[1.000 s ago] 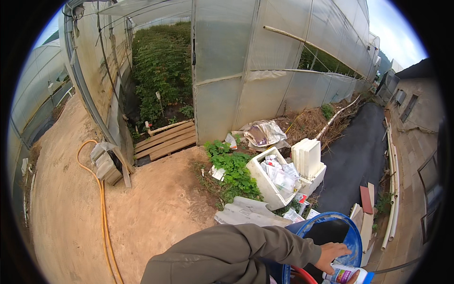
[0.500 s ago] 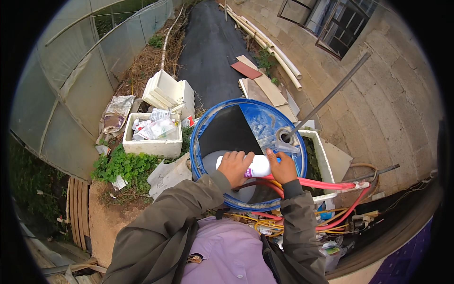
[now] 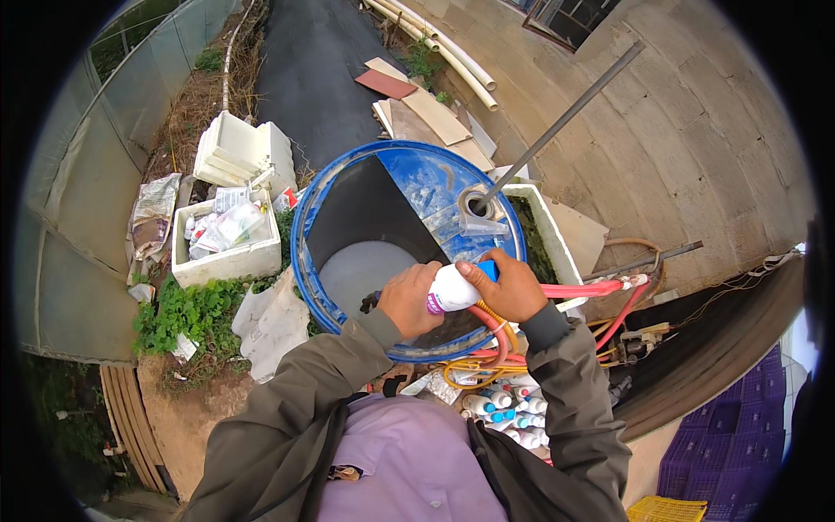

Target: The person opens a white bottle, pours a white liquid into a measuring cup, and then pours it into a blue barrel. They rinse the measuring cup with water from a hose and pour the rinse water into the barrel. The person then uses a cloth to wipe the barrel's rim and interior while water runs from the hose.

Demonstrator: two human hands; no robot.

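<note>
I hold a white bottle [image 3: 454, 289] with both hands over the open half of a blue barrel [image 3: 306, 228]. My left hand [image 3: 407, 298] is closed around the bottle's body, fingers wrapped over its side. My right hand [image 3: 509, 287] is closed over the other end, where a blue cap [image 3: 489, 270] shows just beside my thumb. The bottle lies roughly level, just above the barrel's near rim, with pale liquid [image 3: 365, 271] showing down inside the barrel. A blue lid [image 3: 435, 187] covers the far right half of the barrel, and a grey rod [image 3: 565, 117] slants up out of a round hole in it.

Red hoses [image 3: 600, 288] run right from under my right hand, and a yellow hose [image 3: 461, 376] coils below the barrel. More small white bottles [image 3: 504, 404] with blue caps stand on the ground near my right elbow. To the left of the barrel sit a white foam box [image 3: 226, 261] full of packets, a white sack [image 3: 274, 322] and some green weeds [image 3: 187, 309]. White pipes [image 3: 452, 54] lie along the wall beyond. Purple crates [image 3: 722, 435] stand at the lower right.
</note>
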